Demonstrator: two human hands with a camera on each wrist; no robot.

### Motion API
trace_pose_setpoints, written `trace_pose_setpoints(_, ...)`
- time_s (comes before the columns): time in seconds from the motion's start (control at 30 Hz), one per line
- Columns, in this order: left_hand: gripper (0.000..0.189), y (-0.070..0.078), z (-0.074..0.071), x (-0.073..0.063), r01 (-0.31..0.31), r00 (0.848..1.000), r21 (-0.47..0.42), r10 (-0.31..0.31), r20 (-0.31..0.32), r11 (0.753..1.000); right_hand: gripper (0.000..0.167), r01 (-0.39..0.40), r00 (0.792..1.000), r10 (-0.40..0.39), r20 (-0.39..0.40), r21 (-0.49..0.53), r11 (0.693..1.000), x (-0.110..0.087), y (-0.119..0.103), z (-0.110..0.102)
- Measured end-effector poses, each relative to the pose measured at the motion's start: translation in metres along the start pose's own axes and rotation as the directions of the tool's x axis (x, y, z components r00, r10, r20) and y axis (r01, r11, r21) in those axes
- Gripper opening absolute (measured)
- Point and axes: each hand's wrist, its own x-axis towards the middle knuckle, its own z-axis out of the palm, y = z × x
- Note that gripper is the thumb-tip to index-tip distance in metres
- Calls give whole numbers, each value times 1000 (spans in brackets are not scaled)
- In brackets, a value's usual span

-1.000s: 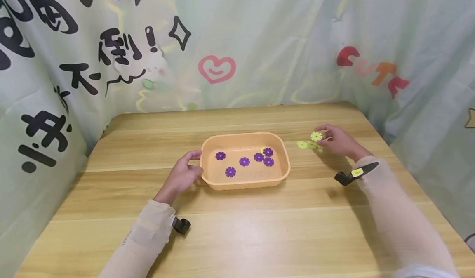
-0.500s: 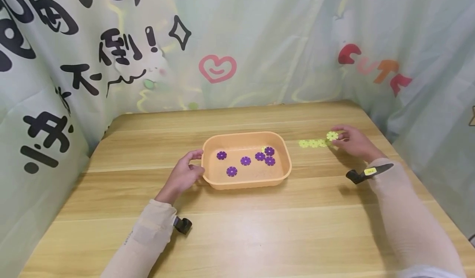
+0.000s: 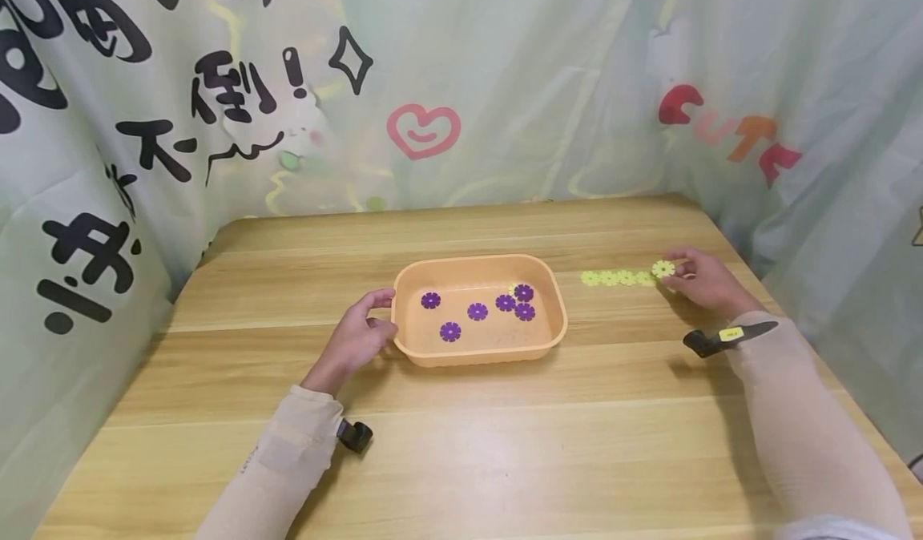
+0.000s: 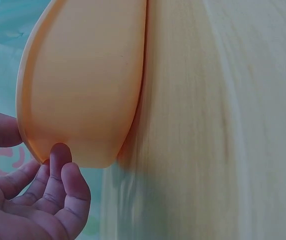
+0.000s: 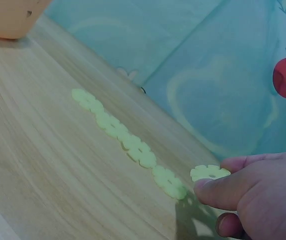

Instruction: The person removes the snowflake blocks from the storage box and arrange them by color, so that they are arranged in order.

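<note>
My right hand (image 3: 703,280) pinches a yellow-green snowflake disc (image 3: 663,269) between thumb and fingers, just above the table. In the right wrist view that disc hovers by the near end of a row of several matching discs (image 5: 139,149) lying on the wood. An orange plastic basin (image 3: 472,353) stands left of the row. My left hand (image 3: 356,336) holds the basin's left end, fingers and thumb on its rim and wall, also seen close up in the left wrist view. Several purple snowflake discs (image 3: 477,312) lie inside the basin. A yellow-green disc (image 3: 512,290) there is mostly covered by a purple one.
The wooden table (image 3: 461,444) ends at the back against a pale green printed curtain (image 3: 519,83), which also hangs at both sides. A small black device is strapped to each wrist, over beige sleeves (image 3: 808,420).
My right hand has moved to the right with the pinched disc, along the row, which now shows more discs lying flat. The left hand and basin have stayed in place.
</note>
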Motion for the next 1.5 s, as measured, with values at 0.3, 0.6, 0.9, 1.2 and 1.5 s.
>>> trace_pose_setpoints(0.3,59,0,-1,-1,8,1000,19,-8,-6,1000,48,-15,1000,16,13,-90,996,-1,5,1)
trace_pose_setpoints(0.6,60,1,-2,-2,18,1000,18,-18,-8,1000,45,5,1000,-2,25,-136,991,0,2,3)
trace_pose_setpoints(0.9,59,3,-2,-1,20,1000,20,-20,-3,1000,46,-15,998,24,51,-179,984,3,4,-1)
trace_pose_setpoints(1.2,59,1,-2,1,18,1000,12,-18,2,1000,46,-25,997,38,63,-193,981,3,4,-2)
trace_pose_setpoints(1.5,59,1,-1,0,9,1000,8,-9,8,1000,48,-22,997,38,74,-205,979,2,3,-4)
